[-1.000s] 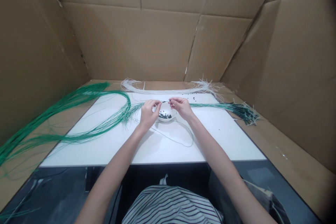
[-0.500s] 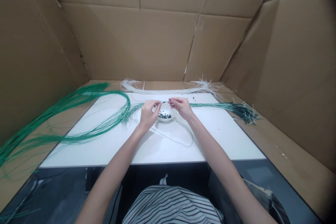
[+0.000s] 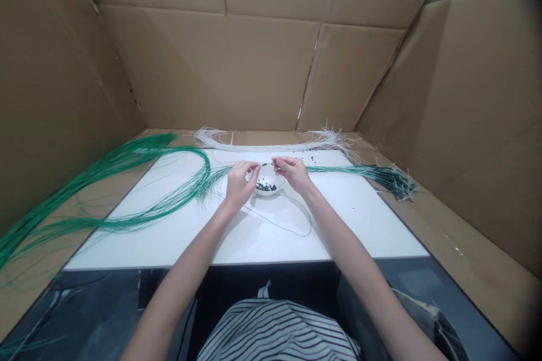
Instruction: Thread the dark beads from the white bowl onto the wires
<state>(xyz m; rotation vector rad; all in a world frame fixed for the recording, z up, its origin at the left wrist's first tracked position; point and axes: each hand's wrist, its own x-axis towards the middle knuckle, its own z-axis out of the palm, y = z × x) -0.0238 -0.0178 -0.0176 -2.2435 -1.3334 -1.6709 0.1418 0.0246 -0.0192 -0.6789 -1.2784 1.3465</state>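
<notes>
Room along the white tabletop's (image 3: 359, 237) near edge, green wires (image 3: 169, 206) farther back

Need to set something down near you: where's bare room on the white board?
Most room: the white board's right side, between the right forearm and the green strands behind it. Less: front left, below the other green strands. Crowded: the bowl, between the left hand and right hand, with loose beads behind.

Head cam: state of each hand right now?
Left hand: closed, fingertips pinching a thin strand above the white bowl.
Right hand: closed, apparently pinching the same strand.
</notes>
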